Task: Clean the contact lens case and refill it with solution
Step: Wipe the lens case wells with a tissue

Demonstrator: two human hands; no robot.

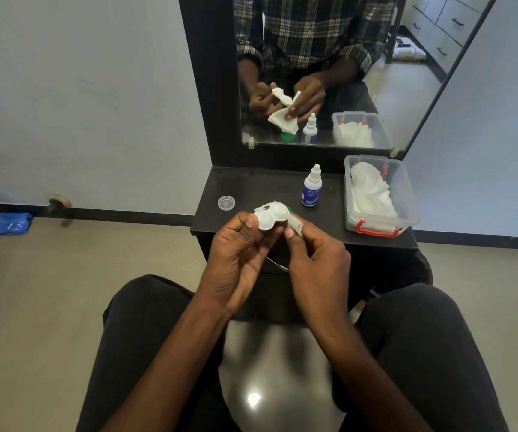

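My left hand [239,260] holds a white contact lens case [268,215] up over the front of the black shelf [251,185], its underside toward me. My right hand [317,263] pinches a folded white tissue [295,226] against the case's right end. A green cap [290,209] peeks out on the shelf just behind the case. A clear round cap [226,202] lies on the shelf to the left. The solution bottle [312,188], white with a blue label and its cap on, stands upright to the right of the hands.
A clear plastic box [407,194] with red latches, full of white tissues, sits at the shelf's right end. A mirror [407,88] rises behind the shelf. My knees flank a white stool below. A blue cloth [7,223] lies on the floor at left.
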